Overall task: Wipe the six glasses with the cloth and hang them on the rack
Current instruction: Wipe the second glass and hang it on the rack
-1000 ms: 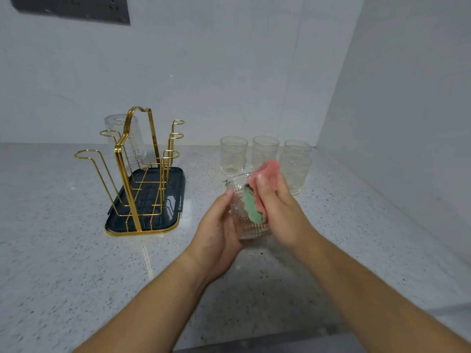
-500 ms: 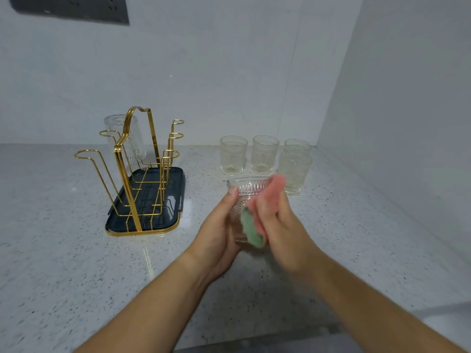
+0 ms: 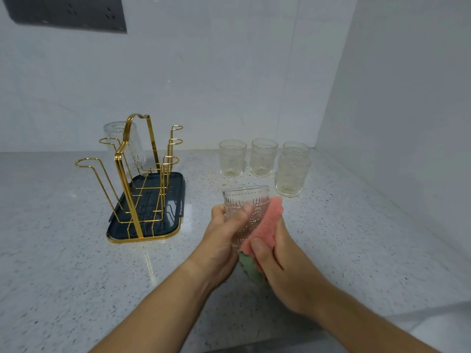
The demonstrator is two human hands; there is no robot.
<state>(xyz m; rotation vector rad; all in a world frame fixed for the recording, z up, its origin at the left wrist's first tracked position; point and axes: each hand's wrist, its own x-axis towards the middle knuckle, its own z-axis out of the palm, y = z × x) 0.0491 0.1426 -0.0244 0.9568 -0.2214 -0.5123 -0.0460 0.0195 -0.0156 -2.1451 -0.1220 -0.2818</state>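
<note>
My left hand (image 3: 224,240) grips an embossed clear glass (image 3: 248,207) held upright above the counter. My right hand (image 3: 277,263) presses a pink and green cloth (image 3: 267,222) against the glass's right side and bottom. A gold wire rack (image 3: 132,179) on a dark tray (image 3: 175,187) stands to the left. One glass (image 3: 132,159) hangs upside down on a far peg of the rack. Several more glasses stand upright behind my hands, among them one (image 3: 232,159) at the left and one (image 3: 291,178) nearer at the right.
The speckled stone counter (image 3: 63,263) meets white walls at the back and right. A dark socket panel (image 3: 68,12) is on the back wall at the upper left. The counter's front edge runs along the bottom.
The cloth in my right hand has slid from the glass's rim down to its right side and base. The glass has turned more upright in my left hand.
</note>
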